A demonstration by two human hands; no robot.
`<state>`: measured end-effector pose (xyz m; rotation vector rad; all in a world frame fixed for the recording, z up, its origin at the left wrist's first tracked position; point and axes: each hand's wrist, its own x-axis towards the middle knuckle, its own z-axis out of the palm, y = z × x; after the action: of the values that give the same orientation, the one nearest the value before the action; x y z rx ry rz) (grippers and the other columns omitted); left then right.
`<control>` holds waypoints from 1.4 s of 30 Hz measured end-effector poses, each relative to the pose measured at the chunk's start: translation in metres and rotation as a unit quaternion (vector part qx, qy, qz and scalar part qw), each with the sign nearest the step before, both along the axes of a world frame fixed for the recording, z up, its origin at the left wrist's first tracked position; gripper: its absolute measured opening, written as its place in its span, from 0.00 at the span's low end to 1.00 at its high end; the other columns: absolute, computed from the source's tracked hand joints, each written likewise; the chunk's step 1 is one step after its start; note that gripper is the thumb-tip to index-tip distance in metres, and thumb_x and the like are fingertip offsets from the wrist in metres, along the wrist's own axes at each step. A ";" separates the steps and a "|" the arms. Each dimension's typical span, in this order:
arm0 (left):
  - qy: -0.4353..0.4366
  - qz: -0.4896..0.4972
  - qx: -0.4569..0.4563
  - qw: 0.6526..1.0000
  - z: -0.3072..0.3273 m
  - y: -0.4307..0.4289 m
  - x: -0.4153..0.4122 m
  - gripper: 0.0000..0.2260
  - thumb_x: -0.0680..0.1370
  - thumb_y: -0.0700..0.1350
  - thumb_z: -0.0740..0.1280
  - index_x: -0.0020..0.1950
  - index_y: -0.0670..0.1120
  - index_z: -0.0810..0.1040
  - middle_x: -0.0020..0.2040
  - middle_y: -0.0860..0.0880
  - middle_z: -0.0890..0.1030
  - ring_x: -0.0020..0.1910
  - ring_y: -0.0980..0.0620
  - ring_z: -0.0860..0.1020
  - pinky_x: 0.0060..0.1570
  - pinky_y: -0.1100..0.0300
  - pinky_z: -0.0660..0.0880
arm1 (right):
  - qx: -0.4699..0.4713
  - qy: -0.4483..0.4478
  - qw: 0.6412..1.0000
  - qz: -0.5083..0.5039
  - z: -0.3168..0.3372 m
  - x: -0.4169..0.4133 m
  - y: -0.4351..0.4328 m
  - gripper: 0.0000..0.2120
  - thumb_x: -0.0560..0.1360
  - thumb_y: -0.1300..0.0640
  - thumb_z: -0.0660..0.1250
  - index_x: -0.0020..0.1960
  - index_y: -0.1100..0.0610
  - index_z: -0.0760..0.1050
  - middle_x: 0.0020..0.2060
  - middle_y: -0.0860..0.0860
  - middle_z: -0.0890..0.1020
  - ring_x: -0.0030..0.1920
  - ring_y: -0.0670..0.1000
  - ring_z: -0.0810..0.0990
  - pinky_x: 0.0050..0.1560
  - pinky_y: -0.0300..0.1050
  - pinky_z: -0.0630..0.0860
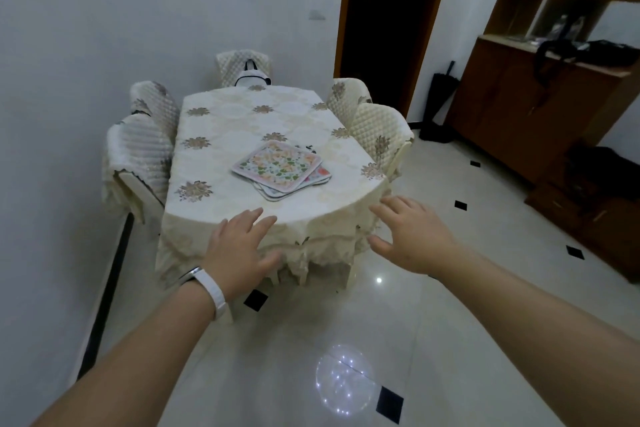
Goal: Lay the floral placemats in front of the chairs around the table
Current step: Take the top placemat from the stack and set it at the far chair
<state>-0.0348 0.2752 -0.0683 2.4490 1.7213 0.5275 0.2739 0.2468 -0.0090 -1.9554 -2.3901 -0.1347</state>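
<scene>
Both hands, left hand and right hand, are held wide and empty before the bench; floral placemats are stacked there.

We are in a home, in the room for eating. We see a table with a cream flowery cloth hanging over it. Soft padded chairs stand on both sides of the table and at its far end. Behind the table are a white wall and a dark doorway. To the right of the table stands a big brown wooden cabinet. The floor under the table is shiny pale tile with small black squares.
</scene>
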 end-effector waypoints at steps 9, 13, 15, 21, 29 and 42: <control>0.052 0.014 0.002 0.999 -0.030 0.105 0.032 0.32 0.71 0.66 0.55 0.70 0.52 0.72 0.71 0.46 0.72 0.70 0.44 0.69 0.69 0.41 0.61 | -0.012 0.041 0.999 0.016 -0.048 0.030 0.121 0.31 0.75 0.36 0.57 0.74 0.49 0.64 0.72 0.51 0.69 0.72 0.54 0.65 0.69 0.54 0.66; 0.065 0.037 -0.010 0.997 -0.034 0.163 0.057 0.31 0.70 0.64 0.56 0.68 0.51 0.74 0.69 0.45 0.74 0.67 0.43 0.72 0.66 0.42 0.65 | -0.047 0.070 0.996 0.027 -0.061 0.053 0.191 0.31 0.76 0.38 0.58 0.76 0.48 0.60 0.75 0.51 0.64 0.74 0.54 0.60 0.71 0.54 0.61; 0.075 0.040 -0.019 0.996 -0.033 0.193 0.070 0.31 0.70 0.64 0.56 0.68 0.51 0.74 0.69 0.45 0.74 0.67 0.43 0.72 0.65 0.42 0.66 | -0.052 0.074 0.995 0.034 -0.061 0.067 0.224 0.31 0.76 0.38 0.57 0.76 0.48 0.60 0.75 0.51 0.64 0.74 0.54 0.60 0.72 0.54 0.61; 0.094 0.069 -0.037 0.992 -0.029 0.262 0.088 0.33 0.71 0.65 0.52 0.72 0.52 0.69 0.72 0.46 0.70 0.71 0.44 0.68 0.69 0.42 0.63 | -0.036 0.075 0.994 0.064 -0.060 0.092 0.313 0.30 0.77 0.38 0.57 0.75 0.48 0.61 0.74 0.50 0.66 0.73 0.54 0.62 0.69 0.54 0.64; 0.106 0.097 -0.042 0.989 -0.036 0.318 0.068 0.29 0.73 0.64 0.55 0.71 0.52 0.70 0.70 0.47 0.73 0.69 0.44 0.70 0.66 0.42 0.65 | -0.044 0.073 0.988 0.128 -0.071 0.066 0.393 0.29 0.77 0.39 0.59 0.74 0.49 0.64 0.72 0.51 0.69 0.72 0.54 0.64 0.67 0.52 0.64; 0.053 0.083 -0.170 0.981 -0.127 0.443 0.008 0.35 0.71 0.67 0.46 0.74 0.54 0.65 0.76 0.49 0.65 0.75 0.48 0.61 0.71 0.49 0.57 | -0.145 0.045 0.983 0.102 -0.149 -0.002 0.512 0.25 0.78 0.40 0.54 0.72 0.50 0.67 0.69 0.49 0.72 0.69 0.53 0.68 0.65 0.50 0.66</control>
<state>-0.0264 0.7183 -0.1955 2.1425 1.8865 0.1019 0.2722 0.7589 -0.1580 -1.7550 -2.6533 0.3214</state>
